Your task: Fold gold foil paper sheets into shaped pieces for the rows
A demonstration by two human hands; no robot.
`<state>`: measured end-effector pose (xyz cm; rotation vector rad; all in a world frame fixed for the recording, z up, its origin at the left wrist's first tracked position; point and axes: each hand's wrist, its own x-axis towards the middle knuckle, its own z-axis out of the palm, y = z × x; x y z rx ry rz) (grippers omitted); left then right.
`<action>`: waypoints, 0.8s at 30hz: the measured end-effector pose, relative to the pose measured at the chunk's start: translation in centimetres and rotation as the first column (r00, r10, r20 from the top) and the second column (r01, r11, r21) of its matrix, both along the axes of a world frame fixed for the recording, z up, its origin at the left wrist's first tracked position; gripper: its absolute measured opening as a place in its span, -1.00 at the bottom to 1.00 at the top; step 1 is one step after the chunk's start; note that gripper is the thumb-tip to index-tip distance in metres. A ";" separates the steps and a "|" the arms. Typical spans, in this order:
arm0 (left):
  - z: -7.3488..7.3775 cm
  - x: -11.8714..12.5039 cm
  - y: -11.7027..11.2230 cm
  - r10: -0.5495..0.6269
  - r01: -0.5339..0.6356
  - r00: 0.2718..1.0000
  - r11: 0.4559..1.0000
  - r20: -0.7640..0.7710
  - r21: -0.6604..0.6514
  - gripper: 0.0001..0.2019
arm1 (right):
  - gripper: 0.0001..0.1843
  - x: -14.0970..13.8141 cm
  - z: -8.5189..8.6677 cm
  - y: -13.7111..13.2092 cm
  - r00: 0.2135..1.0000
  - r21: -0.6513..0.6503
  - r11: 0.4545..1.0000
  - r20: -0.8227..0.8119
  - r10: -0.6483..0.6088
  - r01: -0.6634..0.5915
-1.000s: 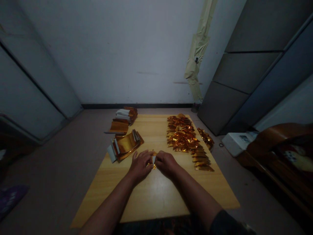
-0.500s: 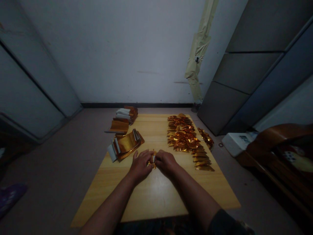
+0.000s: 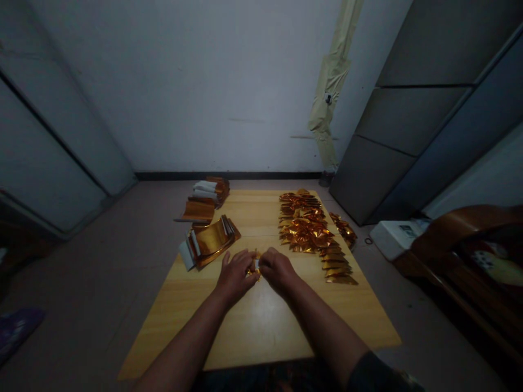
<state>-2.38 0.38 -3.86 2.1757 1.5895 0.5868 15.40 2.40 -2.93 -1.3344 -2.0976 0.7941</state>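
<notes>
My left hand (image 3: 234, 274) and my right hand (image 3: 277, 270) meet over the middle of a wooden board (image 3: 261, 321) on the floor. Both pinch one small piece of gold foil paper (image 3: 254, 268) between their fingertips; most of it is hidden by the fingers. A curved stack of flat gold foil sheets (image 3: 209, 241) lies just beyond my left hand. To the right of my right hand a row of folded gold pieces (image 3: 335, 268) runs into a larger heap of folded gold pieces (image 3: 304, 223).
Two more stacks of gold sheets (image 3: 204, 203) sit at the board's far left corner. A few folded pieces (image 3: 345, 229) have spilled off the right edge. Grey cabinets (image 3: 408, 120) stand at right, a white box (image 3: 394, 237) and a wooden chair (image 3: 469, 245) nearby.
My hands have stayed in place, with only small finger movements on the foil piece. The view has barely shifted.
</notes>
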 end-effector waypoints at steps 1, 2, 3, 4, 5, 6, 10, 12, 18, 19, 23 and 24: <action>0.1 0.0 0.0 0.000 0.000 1.000 1.000 0.000 -0.003 -0.91 | -0.85 0.1 -0.2 0.0 0.999 0.012 1.000 -0.036 -0.011 0.011; 0.2 0.0 -0.1 0.000 0.000 1.000 1.000 0.002 -0.006 -0.91 | -0.82 0.2 -0.3 0.0 0.997 0.023 1.000 -0.070 -0.019 0.020; 0.2 0.0 -0.1 -0.002 0.002 1.000 1.000 0.003 -0.009 -0.91 | -0.81 0.3 -0.4 0.0 0.995 0.030 0.999 -0.096 -0.021 0.024; 0.2 0.0 -0.1 -0.004 0.004 1.000 1.000 0.006 -0.011 -0.91 | -0.80 0.4 -0.4 0.0 0.993 0.031 0.999 -0.114 -0.019 0.022; 0.2 0.0 -0.1 -0.007 0.007 1.000 1.000 0.008 -0.013 -0.91 | -0.79 0.4 -0.4 0.0 0.992 0.026 1.000 -0.122 -0.014 0.017; 0.2 0.0 0.0 -0.009 0.010 1.000 1.000 0.011 -0.014 -0.91 | -0.79 0.4 -0.3 0.0 0.993 0.017 1.000 -0.120 -0.008 0.010; 0.1 -0.2 0.1 -0.020 0.021 1.000 1.000 0.009 -0.023 -0.92 | -0.75 0.3 0.0 0.2 0.997 0.021 0.999 -0.061 -0.047 0.049; 0.3 -0.5 0.3 -0.037 0.037 0.999 0.998 0.010 -0.046 -0.94 | -0.72 0.3 0.0 0.3 0.997 0.060 0.995 -0.022 -0.080 0.082; 1.1 -1.3 1.3 -0.156 0.159 0.987 0.981 0.038 -0.114 -0.92 | -0.45 0.9 0.1 -0.1 0.994 0.216 0.971 0.053 0.098 -0.107; 1.2 -1.4 1.5 -0.166 0.170 0.985 0.977 0.043 -0.127 -0.91 | -0.42 1.0 0.2 -0.2 0.990 0.217 0.967 0.060 0.125 -0.136; 1.6 -1.4 1.9 -0.175 0.184 0.982 0.971 0.072 -0.155 -0.92 | -0.43 0.9 0.9 -0.4 0.982 0.185 0.966 0.095 0.165 -0.180; 1.7 -1.3 1.9 -0.176 0.187 0.981 0.971 0.080 -0.149 -0.92 | -0.46 0.9 1.0 -0.4 0.982 0.180 0.968 0.102 0.158 -0.175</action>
